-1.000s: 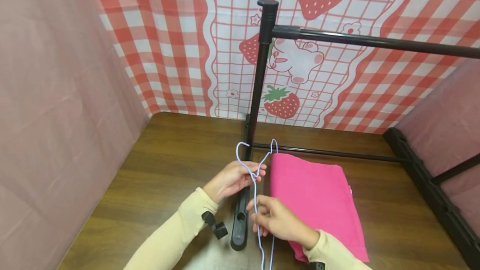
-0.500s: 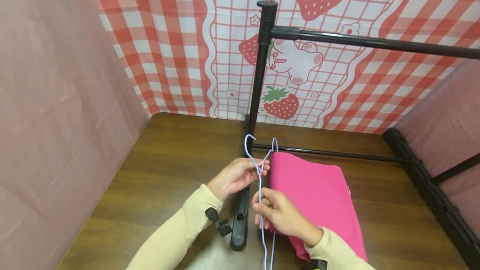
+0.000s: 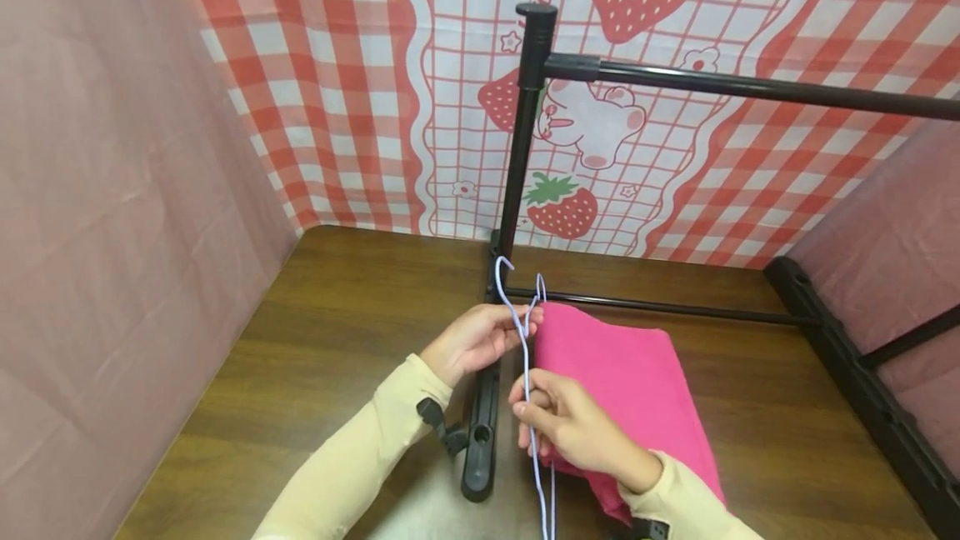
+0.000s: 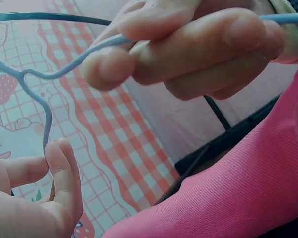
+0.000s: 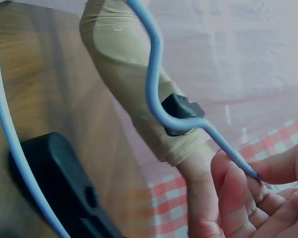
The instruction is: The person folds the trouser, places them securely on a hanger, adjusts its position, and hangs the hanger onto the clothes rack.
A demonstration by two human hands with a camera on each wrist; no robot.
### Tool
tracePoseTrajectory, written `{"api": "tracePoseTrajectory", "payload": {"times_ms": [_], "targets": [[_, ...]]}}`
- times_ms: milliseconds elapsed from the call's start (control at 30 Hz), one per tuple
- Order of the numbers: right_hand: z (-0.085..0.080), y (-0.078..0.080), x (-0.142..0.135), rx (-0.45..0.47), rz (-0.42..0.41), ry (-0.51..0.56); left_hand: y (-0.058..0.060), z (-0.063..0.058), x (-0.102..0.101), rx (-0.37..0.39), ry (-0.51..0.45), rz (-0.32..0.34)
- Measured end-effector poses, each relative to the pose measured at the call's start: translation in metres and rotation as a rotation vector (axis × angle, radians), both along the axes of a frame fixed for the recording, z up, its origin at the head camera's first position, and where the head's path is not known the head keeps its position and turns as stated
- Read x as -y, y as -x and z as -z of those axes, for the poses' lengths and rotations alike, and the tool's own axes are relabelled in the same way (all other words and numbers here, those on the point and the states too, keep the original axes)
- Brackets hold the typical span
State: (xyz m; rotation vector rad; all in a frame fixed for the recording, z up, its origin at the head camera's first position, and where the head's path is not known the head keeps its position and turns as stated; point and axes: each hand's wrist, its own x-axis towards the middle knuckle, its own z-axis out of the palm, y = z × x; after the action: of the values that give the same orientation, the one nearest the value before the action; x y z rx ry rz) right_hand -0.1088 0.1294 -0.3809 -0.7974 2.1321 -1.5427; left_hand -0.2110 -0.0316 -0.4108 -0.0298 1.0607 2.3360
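A lavender wire hanger (image 3: pixel 527 361) stands in front of the rack's left foot, its hook turned up and away. My left hand (image 3: pixel 480 344) pinches its far shoulder just below the hook, as the left wrist view shows. Lower down, my right hand (image 3: pixel 570 423) pinches the near shoulder between thumb and fingers. A folded pink cloth (image 3: pixel 615 382) hangs on the hanger, to the right of both hands; the hanger's far end pokes out above its top left corner. In the right wrist view the hanger wire (image 5: pixel 152 89) curves in front of the left sleeve.
A black rack with an upright post (image 3: pixel 517 165), top rail (image 3: pixel 750 86) and low crossbar (image 3: pixel 675 307) stands on the wooden table (image 3: pixel 360 315). Its left foot (image 3: pixel 477 473) lies under the left forearm. A checked strawberry curtain (image 3: pixel 337 107) hangs behind.
Both hands have shifted right and away from me with the hanger, its hook rising beside the post. The pink cloth's lower right edge has drawn slightly leftward.
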Motion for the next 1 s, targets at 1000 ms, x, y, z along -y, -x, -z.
{"api": "tracePoseTrajectory", "payload": {"times_ms": [1000], "targets": [[-0.133, 0.005, -0.068, -0.184, 0.155, 0.212, 0.024, -0.149, -0.057, -0.093, -0.050, 0.019]]}}
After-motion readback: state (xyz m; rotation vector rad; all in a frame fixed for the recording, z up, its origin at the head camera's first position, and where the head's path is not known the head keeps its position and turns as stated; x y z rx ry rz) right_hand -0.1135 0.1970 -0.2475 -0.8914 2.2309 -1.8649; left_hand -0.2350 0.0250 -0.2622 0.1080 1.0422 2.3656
